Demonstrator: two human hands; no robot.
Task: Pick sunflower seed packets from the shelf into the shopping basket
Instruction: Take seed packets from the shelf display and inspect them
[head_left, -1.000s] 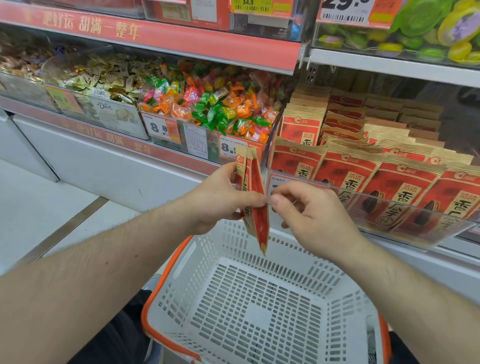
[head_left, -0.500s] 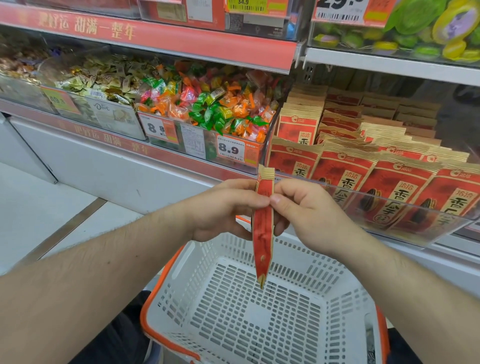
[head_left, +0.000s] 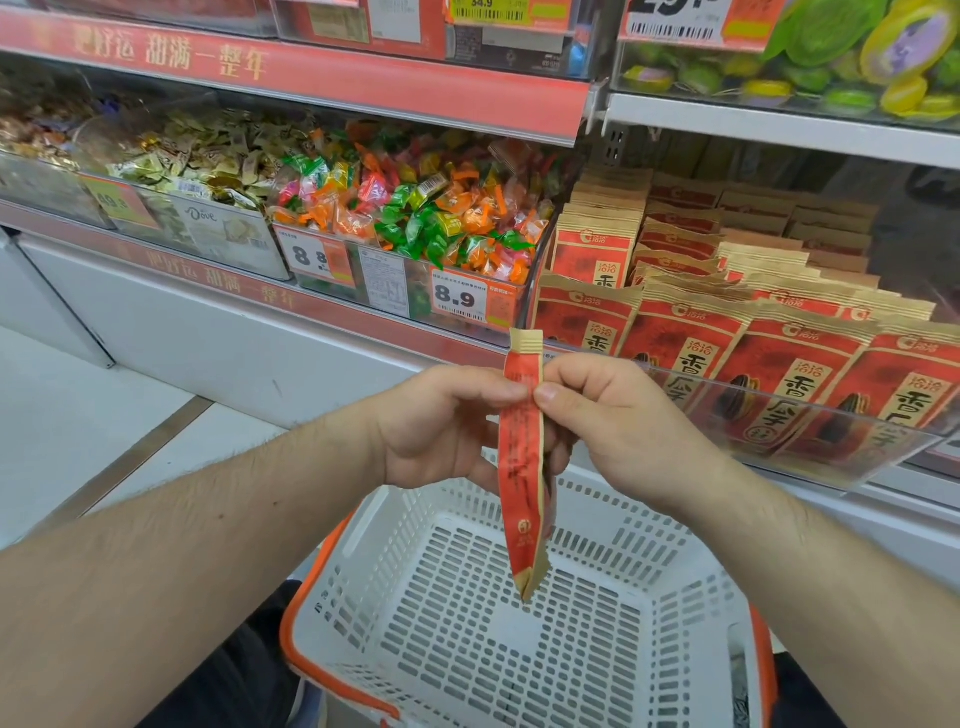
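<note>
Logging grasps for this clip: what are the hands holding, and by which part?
Both hands hold red sunflower seed packets, seen edge-on, near their top: left hand and right hand pinch them from opposite sides above the basket.

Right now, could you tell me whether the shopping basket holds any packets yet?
Apparently empty: the shopping basket shows only bare slotted floor; the packet hangs above it.

Left hand (head_left: 436, 426) and right hand (head_left: 618, 426) pinch a red sunflower seed packet (head_left: 522, 467) edge-on above the white shopping basket (head_left: 467, 639); matching packets (head_left: 779, 374) fill the shelf (head_left: 779, 124) beside candy priced 8.9.
</note>
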